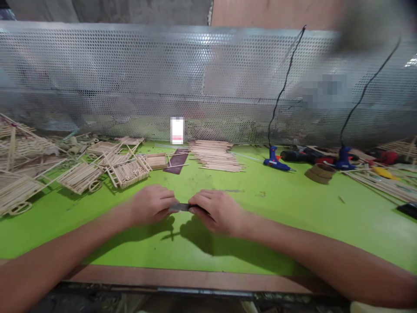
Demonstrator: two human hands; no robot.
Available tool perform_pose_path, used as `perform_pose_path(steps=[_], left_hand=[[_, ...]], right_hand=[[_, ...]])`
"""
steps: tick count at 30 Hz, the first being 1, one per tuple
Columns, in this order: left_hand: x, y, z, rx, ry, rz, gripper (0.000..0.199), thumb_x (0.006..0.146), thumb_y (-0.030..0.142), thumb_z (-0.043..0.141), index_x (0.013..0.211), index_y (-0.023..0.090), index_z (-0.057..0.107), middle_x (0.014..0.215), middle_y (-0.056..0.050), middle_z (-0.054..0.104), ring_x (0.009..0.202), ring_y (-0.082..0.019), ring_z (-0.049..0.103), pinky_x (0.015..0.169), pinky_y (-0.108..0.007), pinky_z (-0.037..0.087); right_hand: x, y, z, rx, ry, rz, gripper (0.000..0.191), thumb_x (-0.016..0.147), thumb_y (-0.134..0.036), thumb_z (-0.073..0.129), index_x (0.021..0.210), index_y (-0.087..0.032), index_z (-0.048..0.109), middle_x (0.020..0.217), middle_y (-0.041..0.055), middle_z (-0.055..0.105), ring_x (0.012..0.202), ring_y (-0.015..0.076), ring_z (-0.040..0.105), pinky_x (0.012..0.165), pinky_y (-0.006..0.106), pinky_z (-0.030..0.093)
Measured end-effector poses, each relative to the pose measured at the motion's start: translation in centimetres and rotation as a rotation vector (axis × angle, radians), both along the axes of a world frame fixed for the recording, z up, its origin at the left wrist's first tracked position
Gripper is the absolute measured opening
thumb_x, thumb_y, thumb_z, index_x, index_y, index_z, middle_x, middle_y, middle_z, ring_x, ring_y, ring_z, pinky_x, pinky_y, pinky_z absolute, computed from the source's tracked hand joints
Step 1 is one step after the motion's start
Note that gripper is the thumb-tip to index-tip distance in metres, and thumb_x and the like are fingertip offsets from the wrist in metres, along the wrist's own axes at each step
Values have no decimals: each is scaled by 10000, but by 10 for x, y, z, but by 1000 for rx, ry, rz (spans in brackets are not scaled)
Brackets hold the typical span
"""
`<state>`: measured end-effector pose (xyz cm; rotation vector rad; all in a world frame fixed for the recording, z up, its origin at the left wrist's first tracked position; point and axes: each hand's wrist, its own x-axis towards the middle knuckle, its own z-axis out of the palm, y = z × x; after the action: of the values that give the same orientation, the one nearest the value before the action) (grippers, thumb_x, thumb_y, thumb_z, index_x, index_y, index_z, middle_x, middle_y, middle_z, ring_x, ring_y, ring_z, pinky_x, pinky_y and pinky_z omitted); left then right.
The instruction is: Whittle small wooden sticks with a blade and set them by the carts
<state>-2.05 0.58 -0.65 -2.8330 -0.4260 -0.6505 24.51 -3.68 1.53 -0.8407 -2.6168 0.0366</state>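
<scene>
Pinching a grey strip [180,207] over the green surface [358,213]

The strip sits near the middle of the view, held crosswise between the two hands and raised a little, with shadows falling on the surface below. The left grip [154,203] is pressed together on the strip's left end, thumb beneath and fingers on top. The right grip [221,211] is closed around the darker right end, its fingers curled over. A short length shows bare between them; it looks like a flat blade or metal piece, though blur and the covering fingers leave that unsure.

Just beyond the hands, a layered stack of thin wooden sticks [216,155] lies flat, with a dark rectangular sheet [174,167] to its left. Farther left, wooden stick frames [132,176] shaped like small carts stand crowded together, some with looped wheels. Right of the stack rests a blue glue gun [276,160], its black cord [286,80] running up the perforated metal panel [146,78] behind. Farther right are a brown tape roll [320,174], a second glue gun [344,158] and a yellow item [385,173] near more sticks.
</scene>
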Motion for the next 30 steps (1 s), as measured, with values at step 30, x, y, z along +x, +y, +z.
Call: perform_pose_path(steps=[30], left_hand=[[13, -12, -5, 1, 2, 40, 255, 1087, 249, 414, 895, 181, 567, 721, 2, 592, 564, -138, 502, 538, -285, 337]], right_hand=[[-8, -11, 20, -420, 73, -46, 209, 1044, -282, 487, 1058, -184, 671, 797, 11, 678, 658, 139, 547, 606, 253, 352]])
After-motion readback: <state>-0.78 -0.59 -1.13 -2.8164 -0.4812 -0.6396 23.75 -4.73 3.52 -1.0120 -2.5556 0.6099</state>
